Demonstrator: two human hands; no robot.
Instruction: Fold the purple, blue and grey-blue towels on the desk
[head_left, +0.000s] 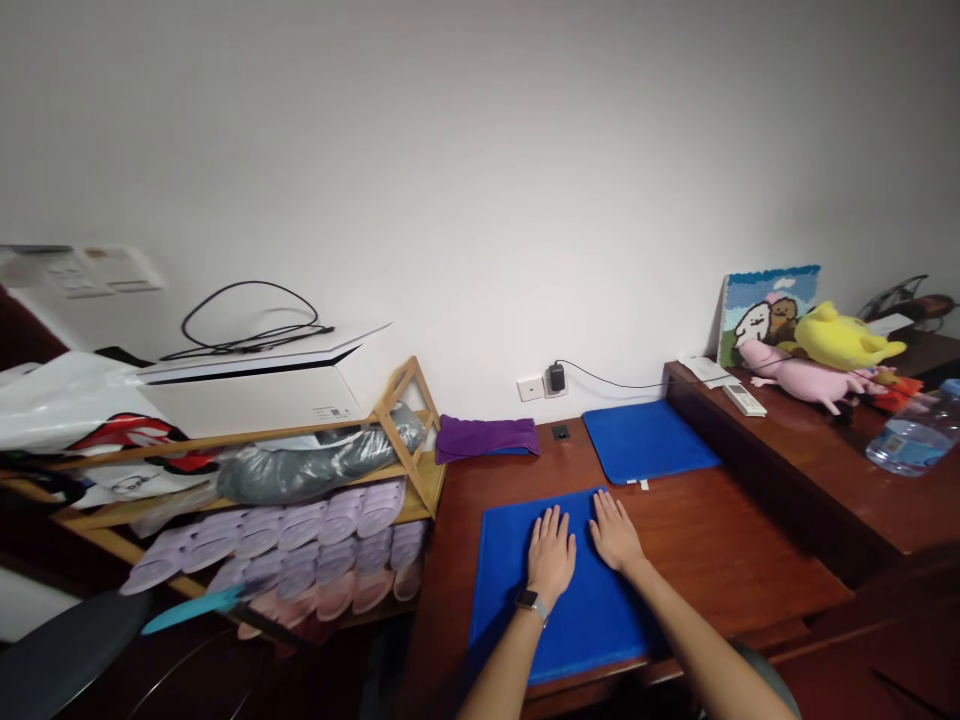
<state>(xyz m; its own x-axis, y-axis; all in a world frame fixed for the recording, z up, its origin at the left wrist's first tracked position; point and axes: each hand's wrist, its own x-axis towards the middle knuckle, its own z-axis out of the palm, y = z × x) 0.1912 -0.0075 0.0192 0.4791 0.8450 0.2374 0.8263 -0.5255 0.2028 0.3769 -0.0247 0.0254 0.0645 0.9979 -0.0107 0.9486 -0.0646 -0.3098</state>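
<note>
A blue cloth (525,610) is spread out over the front part of the wooden desk. My left hand (551,555), with a watch on its wrist, lies palm down on the cloth's middle, fingers stretched out. Flat near the cloth's upper right corner is my right hand (616,535), its fingers also extended. Neither hand holds anything. Behind them, a second blue cloth (649,440) lies at the back right of the desk, with a small white tag at its front edge. At the back left sits a folded purple cloth (487,438), some blue showing under it.
To the left, a wooden rack (416,470) holds rows of slippers (341,515) and a white box (262,390). A raised ledge (847,470) on the right bears plush toys (844,340), a remote (745,400) and a water bottle (915,435). A charger (556,377) is plugged into the wall.
</note>
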